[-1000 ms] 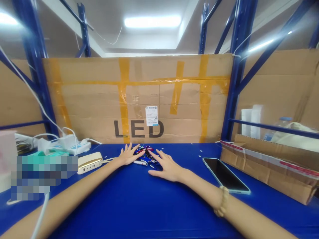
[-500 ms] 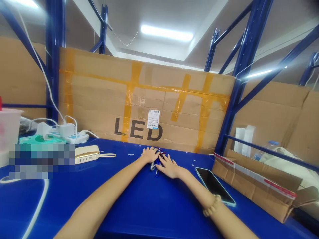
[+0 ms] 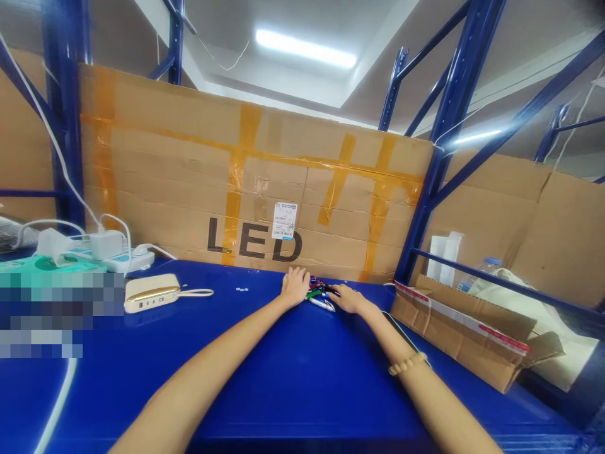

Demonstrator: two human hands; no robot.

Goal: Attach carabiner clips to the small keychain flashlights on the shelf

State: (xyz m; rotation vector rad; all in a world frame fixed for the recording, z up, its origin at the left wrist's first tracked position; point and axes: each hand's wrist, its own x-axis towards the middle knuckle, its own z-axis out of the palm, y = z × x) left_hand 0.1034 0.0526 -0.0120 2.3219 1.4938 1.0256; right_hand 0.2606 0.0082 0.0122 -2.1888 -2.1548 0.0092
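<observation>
A small heap of shiny coloured metal pieces (image 3: 314,294), like carabiner clips, lies on the blue table top near the cardboard; red, green and silver show, but their exact kind is hard to make out. My left hand (image 3: 295,287) rests against the heap's left side, fingers extended and slightly bent. On the other side, my right hand (image 3: 348,298) reaches in with its fingers stretched over the pieces' right edge. Neither hand visibly grips a piece. A silver piece (image 3: 322,305) lies at the front of the heap, between the two hands.
A large cardboard sheet marked LED (image 3: 189,183) stands behind the table. Left are a cream power bank (image 3: 152,294), a power strip (image 3: 142,260) and cables. Under my right forearm a phone (image 3: 401,333) partly shows; an open cardboard box (image 3: 454,334) stands right of it.
My hands have moved apart, from over the pieces to either side of them, uncovering more of the heap. The view has shifted slightly. My right forearm now covers most of the phone.
</observation>
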